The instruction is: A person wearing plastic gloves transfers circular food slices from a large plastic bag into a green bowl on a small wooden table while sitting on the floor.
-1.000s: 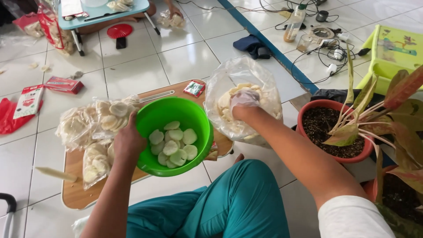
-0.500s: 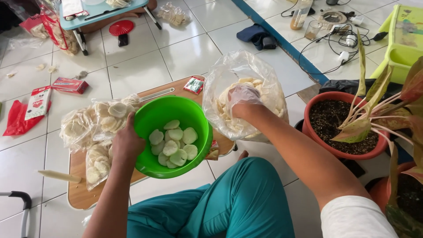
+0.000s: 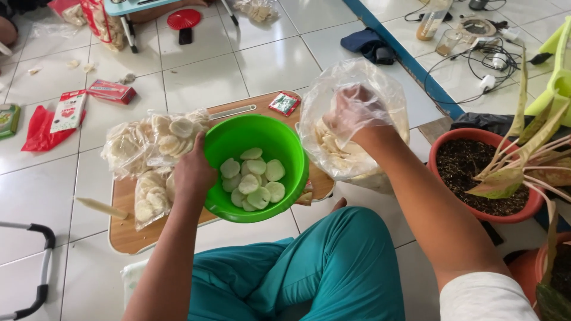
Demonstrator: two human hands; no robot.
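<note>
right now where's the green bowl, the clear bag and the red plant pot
green bowl (image 3: 238, 138): head view, bare inner wall
clear bag (image 3: 321, 107): head view, left plastic side
red plant pot (image 3: 476, 135): head view, upper rim

green bowl (image 3: 238, 142) — smooth, glossy plastic; the big bag (image 3: 380, 89) at its 3 o'clock is thin, clear, crinkled film. low bench (image 3: 128, 235) — matt wood. floor (image 3: 208, 77) of shiny glazed tile; trousers (image 3: 321, 273) soft teal cloth.

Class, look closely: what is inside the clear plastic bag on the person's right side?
The right hand is inside the clear plastic bag, above pale round crackers. The bag's bottom is hidden behind the forearm.
</note>
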